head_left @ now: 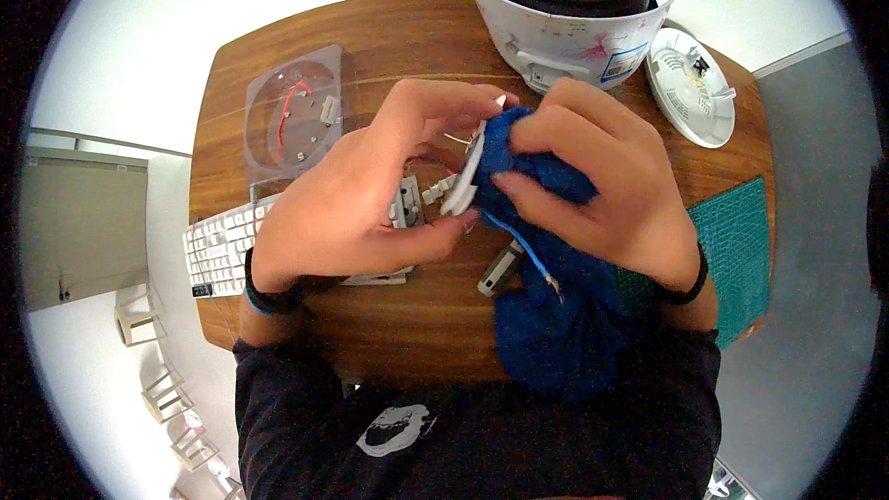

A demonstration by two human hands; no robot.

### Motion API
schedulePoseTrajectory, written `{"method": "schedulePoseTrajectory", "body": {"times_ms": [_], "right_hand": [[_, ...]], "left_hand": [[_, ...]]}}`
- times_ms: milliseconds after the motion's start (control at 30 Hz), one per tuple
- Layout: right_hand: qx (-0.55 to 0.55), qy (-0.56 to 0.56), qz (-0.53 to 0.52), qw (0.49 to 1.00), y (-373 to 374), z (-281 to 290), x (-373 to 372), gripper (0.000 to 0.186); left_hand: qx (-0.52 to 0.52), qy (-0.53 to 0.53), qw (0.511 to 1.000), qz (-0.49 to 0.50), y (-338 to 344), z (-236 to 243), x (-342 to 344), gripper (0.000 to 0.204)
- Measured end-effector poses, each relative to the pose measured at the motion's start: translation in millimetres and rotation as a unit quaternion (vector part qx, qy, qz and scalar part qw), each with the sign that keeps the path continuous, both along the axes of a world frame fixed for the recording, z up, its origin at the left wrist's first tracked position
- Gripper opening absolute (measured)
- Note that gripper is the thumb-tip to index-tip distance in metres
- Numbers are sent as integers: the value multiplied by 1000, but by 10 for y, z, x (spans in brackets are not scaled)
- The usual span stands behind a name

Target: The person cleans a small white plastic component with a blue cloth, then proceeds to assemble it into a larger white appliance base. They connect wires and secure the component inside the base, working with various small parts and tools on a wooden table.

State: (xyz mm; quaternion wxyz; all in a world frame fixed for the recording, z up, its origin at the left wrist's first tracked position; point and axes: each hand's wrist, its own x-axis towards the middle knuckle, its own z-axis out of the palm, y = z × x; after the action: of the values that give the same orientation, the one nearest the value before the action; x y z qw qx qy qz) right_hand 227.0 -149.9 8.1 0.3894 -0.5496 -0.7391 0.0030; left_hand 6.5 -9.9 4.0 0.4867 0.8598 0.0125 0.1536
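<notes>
While our left hand [356, 176] pinches thin white piece [466, 176] by its ends, thumb below and fingers above, our right hand [611, 185] grips bunched blue cloth [560, 343] against it, fingers bent. White piece is up over tabletop [435, 306], between our hands. Blue wire [523, 241] hangs below. We see white keyboard [222, 241] on left, green mat [736, 250] on right, big white tub [556, 32] at back.
</notes>
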Motion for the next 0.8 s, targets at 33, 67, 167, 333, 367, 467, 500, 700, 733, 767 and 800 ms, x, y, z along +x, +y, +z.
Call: {"method": "schedulePoseTrajectory", "body": {"times_ms": [33,67,167,333,367,467,500,700,733,767,800], "right_hand": [[-14,-9,-16,1000,4,-24,-6,28],[-18,-20,-13,1000,4,-27,-7,28],[-18,-7,34,999,-11,-1,-24,28],[-101,-77,-9,992,-36,23,57,25],[-100,-118,-62,986,-33,-12,107,24],[-150,-246,-161,944,-68,-78,237,22],[-163,-284,-169,930,-88,-138,314,22],[-103,-144,-120,977,5,-188,228,27],[-72,-97,-86,989,47,-210,197,28],[-42,-49,-51,997,74,-234,171,29],[-57,-22,-25,998,82,-255,141,30]], "left_hand": [[-4,1,1000,0,11,-10,-8,84],[-7,3,1000,-1,18,-15,-13,83],[-30,30,999,16,9,-10,-11,81],[-27,18,999,8,45,18,-39,85],[-29,-1,1000,6,62,-11,-38,85],[-42,-26,999,19,85,-49,-44,87],[-43,-31,998,23,94,-46,-48,88],[-78,-54,995,-1,111,-85,-35,89],[-77,-61,995,-5,99,-100,-23,90],[-75,-68,995,-9,93,-108,-18,90],[-78,-68,995,-11,94,-101,-19,91]]}}
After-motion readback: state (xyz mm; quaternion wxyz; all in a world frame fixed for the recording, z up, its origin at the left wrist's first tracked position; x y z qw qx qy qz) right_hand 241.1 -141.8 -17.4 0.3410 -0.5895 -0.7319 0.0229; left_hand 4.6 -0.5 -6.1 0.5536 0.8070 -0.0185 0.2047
